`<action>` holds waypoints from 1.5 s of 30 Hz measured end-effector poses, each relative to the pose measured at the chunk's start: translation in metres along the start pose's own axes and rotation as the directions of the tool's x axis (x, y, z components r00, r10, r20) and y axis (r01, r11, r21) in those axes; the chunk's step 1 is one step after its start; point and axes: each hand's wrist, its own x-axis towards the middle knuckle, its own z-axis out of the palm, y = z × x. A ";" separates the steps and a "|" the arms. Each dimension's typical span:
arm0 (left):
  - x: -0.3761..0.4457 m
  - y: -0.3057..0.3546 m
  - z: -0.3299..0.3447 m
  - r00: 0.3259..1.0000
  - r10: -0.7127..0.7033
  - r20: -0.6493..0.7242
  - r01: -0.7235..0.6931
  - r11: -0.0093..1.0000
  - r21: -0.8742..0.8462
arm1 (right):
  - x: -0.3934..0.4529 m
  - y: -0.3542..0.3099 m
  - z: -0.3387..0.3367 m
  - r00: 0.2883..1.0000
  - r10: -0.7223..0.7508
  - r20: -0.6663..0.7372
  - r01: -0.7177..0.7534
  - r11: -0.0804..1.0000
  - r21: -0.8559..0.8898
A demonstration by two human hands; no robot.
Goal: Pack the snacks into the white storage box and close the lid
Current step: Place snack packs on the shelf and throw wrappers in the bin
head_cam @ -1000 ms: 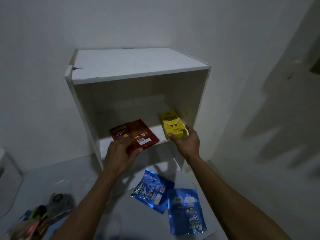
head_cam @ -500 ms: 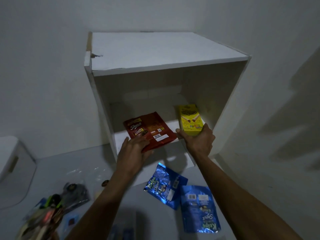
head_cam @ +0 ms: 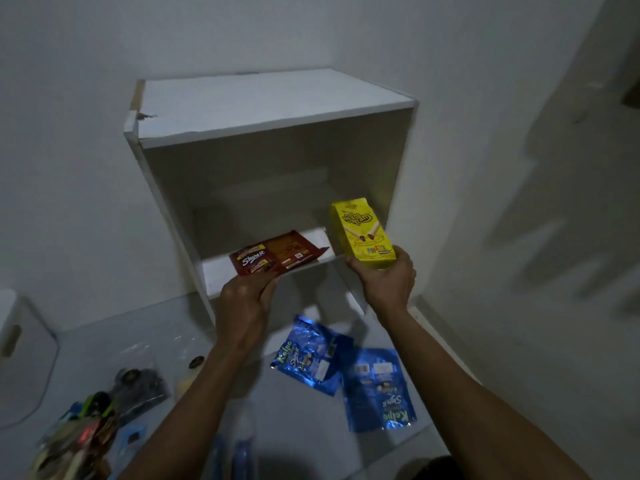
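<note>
Hands are both occupied at the shelf's front edge: the left hand [head_cam: 247,301] is clamped on a red Share-it packet [head_cam: 277,256] lying flat, long axis across the shelf [head_cam: 221,275]; the right hand [head_cam: 388,282] is gripped round an upright yellow box [head_cam: 362,233]. White storage box [head_cam: 24,355] is seen far left on the desk [head_cam: 114,341], nearer the left hand.

**Readable labels**

We read "Share it" on the red-brown packet [head_cam: 273,257] pinched by the left hand [head_cam: 244,303]. The yellow box [head_cam: 363,233] gripped by the right hand [head_cam: 389,282] reads "Yam Yam". Below both grips, two blue pouches [head_cam: 311,358] [head_cam: 377,389] read "Kalpa" and "Share it". Barcodes and small print unreadable.
</note>
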 end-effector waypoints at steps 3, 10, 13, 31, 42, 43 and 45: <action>-0.018 0.038 -0.002 0.999 0.025 -0.032 -0.028 0.995 -0.097 | -0.028 0.011 -0.054 0.998 0.001 -0.058 0.003 0.997 0.076; -0.084 0.147 0.014 0.993 0.097 0.071 -0.067 0.939 -0.338 | -0.101 0.050 -0.194 0.971 0.048 -0.232 -0.014 0.989 0.147; -0.116 0.193 0.037 0.987 0.096 0.133 -0.037 0.921 -0.387 | -0.129 0.076 -0.253 0.936 0.100 -0.339 -0.060 0.990 0.126; -0.279 0.285 0.232 0.726 -0.013 0.687 0.265 0.928 -0.263 | -0.222 0.291 -0.360 0.624 0.581 -0.523 -0.712 0.698 -0.074; -0.336 0.252 0.356 0.510 -0.138 0.849 0.319 0.947 -0.037 | -0.199 0.393 -0.313 0.398 0.803 -0.443 -0.914 0.391 -0.112; -0.340 0.248 0.362 0.492 -0.125 0.862 0.301 0.953 -0.033 | -0.197 0.397 -0.311 0.387 0.812 -0.437 -0.919 0.378 -0.112; -0.348 0.240 0.370 0.447 -0.094 0.890 0.269 0.963 -0.033 | -0.195 0.401 -0.309 0.381 0.822 -0.424 -0.924 0.360 -0.131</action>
